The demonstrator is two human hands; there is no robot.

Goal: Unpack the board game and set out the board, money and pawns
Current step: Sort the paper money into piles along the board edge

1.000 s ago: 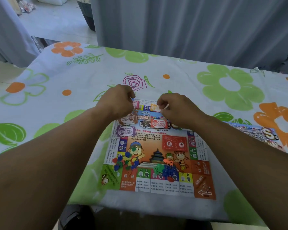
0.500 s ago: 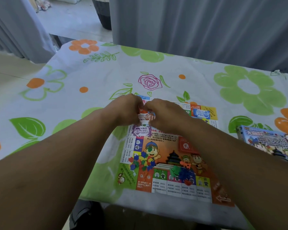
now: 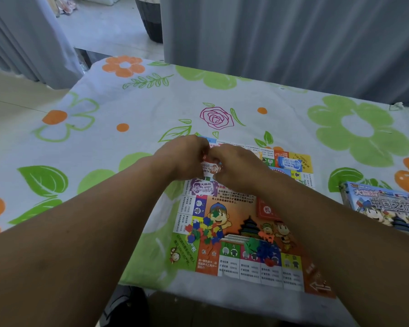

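The colourful game board [image 3: 232, 206] lies flat on the floral tablecloth. My left hand [image 3: 182, 159] and my right hand [image 3: 236, 168] meet over its far left part, both pinching a small stack of red and white play money [image 3: 210, 167]. A purple money stack [image 3: 203, 188] rests on the board just below my hands, and a blue money stack [image 3: 289, 164] lies at the far right corner. Two heaps of small plastic pieces sit near the front: a mixed-colour heap [image 3: 204, 232] and a green and blue heap [image 3: 262, 250]. A red card deck [image 3: 266, 210] is partly hidden by my right arm.
The blue game box [image 3: 385, 206] lies on the table [image 3: 104, 142] at the right edge. Grey curtains [image 3: 281, 43] hang behind the far side. The near table edge runs just below the board, with the floor [image 3: 14, 97] visible to the left.
My hands came together from being apart and now hold one money stack between them. The view shifted left, so the board and box appear further right.
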